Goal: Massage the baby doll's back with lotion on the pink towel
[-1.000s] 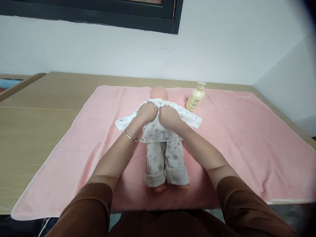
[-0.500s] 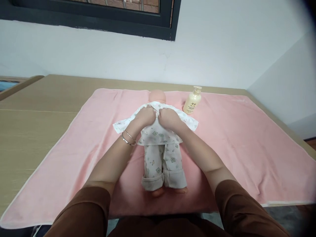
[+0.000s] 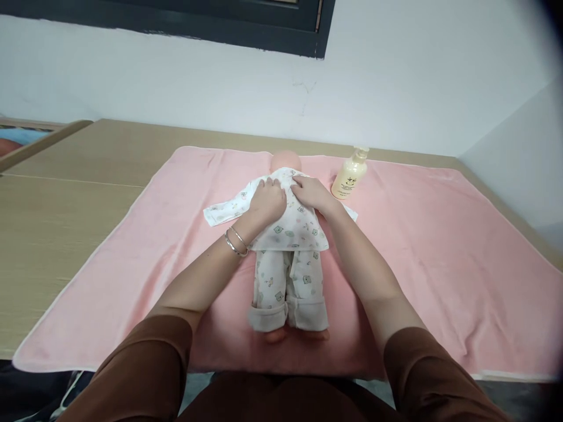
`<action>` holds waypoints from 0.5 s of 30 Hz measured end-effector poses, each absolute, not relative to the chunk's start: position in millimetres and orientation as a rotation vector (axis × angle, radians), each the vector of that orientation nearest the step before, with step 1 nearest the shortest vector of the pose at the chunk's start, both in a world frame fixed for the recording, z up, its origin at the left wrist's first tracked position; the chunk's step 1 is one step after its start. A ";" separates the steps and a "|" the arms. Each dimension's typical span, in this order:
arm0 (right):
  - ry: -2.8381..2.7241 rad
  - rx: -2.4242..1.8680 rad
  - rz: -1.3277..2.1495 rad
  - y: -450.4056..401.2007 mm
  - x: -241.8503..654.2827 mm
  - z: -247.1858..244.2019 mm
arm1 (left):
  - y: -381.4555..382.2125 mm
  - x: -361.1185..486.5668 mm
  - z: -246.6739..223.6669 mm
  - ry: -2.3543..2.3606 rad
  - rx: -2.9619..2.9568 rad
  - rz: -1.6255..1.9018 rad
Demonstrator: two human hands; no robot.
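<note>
A baby doll [image 3: 285, 159] lies on its back with its head away from me. It wears a white printed shirt [image 3: 288, 231] and matching trousers [image 3: 308, 278] with rolled-up cuffs; its bare feet stick out below. My left hand [image 3: 269, 202] rests on the left side of the shirt front, fingers laid on the cloth and pointing toward the head. On the other side, near the collar, my right hand [image 3: 311, 192] lies with its fingers stretched out over the shirt. The left sleeve spreads out flat, while my right hand and forearm partly hide the right one.
A pink blanket [image 3: 417, 264] covers much of the wooden table [image 3: 65, 217]. To the right of the doll's head stands a pale yellow pump bottle [image 3: 349, 176]. A white wall [image 3: 220, 88] with a dark window frame [image 3: 264, 38] is behind the table.
Both hands were closed in a pinch on the shirt at the middle of the chest. They have loosened and moved slightly apart, and the shirt front now lies flatter.
</note>
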State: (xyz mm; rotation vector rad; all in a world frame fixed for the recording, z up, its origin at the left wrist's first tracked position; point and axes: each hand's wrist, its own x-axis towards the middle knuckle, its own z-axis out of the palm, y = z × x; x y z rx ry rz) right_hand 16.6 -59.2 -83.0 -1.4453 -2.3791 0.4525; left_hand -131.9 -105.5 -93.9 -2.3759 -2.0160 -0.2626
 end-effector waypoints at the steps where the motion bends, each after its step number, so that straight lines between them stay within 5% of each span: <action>1: -2.364 -1.440 0.453 -55.6 17.7 -85.8 | -109.0 -129.0 -93.4 -1.970 -2.385 -0.236; 15: -2.412 -1.617 0.379 -105.7 -8.4 -67.5 | -75.0 -165.4 -103.8 -2.167 -2.446 -0.639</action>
